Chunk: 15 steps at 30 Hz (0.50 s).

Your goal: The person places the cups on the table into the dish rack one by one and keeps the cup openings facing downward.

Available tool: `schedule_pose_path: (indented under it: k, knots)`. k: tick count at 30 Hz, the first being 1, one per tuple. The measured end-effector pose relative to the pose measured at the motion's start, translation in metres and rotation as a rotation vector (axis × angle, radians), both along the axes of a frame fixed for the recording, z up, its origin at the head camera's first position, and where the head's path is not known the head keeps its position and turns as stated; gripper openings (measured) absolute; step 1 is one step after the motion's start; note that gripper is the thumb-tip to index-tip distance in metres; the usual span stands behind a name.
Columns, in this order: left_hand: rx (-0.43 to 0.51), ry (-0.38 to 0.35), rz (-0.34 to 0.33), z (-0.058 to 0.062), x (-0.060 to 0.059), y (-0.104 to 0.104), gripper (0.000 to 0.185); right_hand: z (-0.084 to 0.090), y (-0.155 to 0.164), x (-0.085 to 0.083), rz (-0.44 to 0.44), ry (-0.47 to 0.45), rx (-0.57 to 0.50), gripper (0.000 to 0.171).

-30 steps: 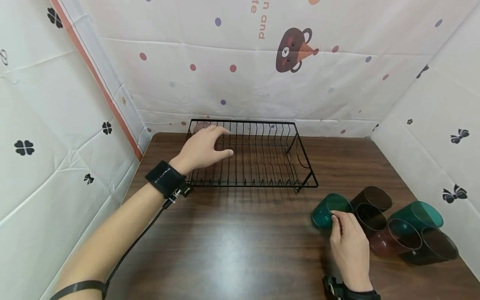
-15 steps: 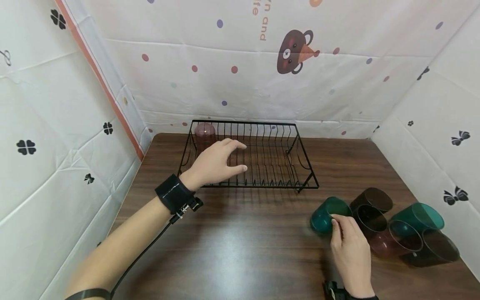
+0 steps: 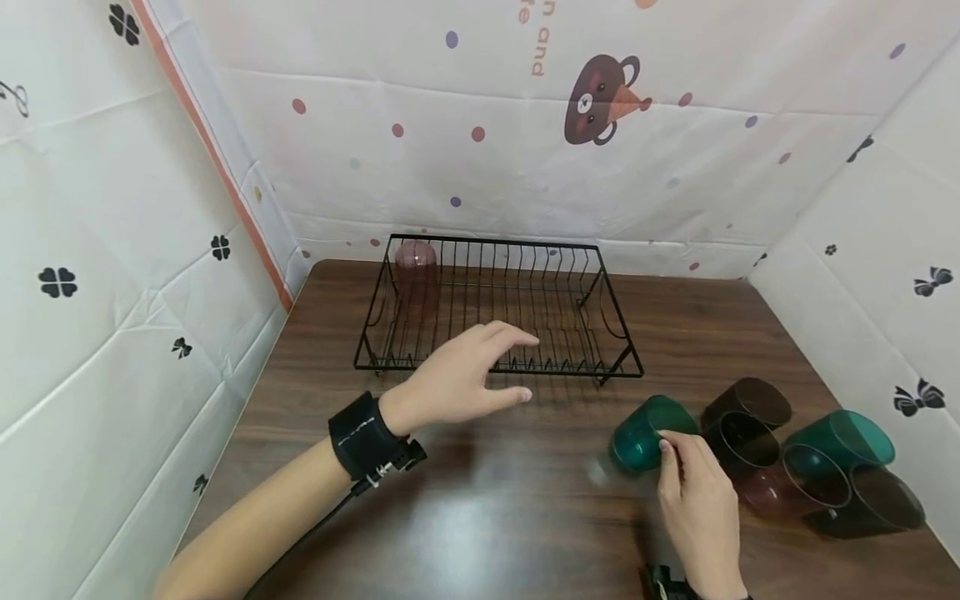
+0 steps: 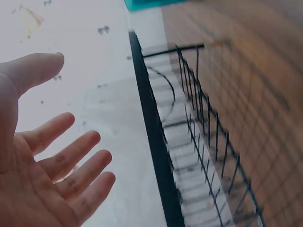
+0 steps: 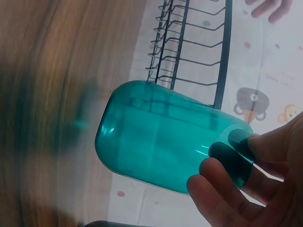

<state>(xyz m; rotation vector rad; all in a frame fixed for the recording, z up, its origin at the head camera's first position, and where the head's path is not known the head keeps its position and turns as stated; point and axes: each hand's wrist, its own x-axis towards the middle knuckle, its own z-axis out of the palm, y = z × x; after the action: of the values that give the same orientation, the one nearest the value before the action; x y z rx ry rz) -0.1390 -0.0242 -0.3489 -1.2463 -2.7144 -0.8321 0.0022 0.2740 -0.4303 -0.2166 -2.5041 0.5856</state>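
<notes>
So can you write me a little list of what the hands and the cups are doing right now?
left hand: open, hovers in front of the black wire rack, holds nothing
right hand: grips the teal cup at its rim, cup tipped on its side
pink cup: upside down in the rack's back left corner
other cups: brown, pink and teal, lying on the wooden table to the right
</notes>
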Motion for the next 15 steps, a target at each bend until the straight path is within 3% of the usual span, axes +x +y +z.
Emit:
schedule_pose_path:
  k: [3,8,15]
  knots:
    - [0.023,-0.004,-0.053,-0.007,0.013,0.007,0.067,-0.001,-0.003,0.001,0.003,0.004,-0.006,0.013]
    - [0.057,-0.075,-0.139,-0.024,0.031,0.017,0.068,-0.001,-0.008,0.002,0.014,0.028,-0.008,0.012]
    - [0.063,-0.237,-0.149,-0.054,0.043,0.031,0.071,0.000,-0.014,0.003,0.020,0.034,-0.011,0.012]
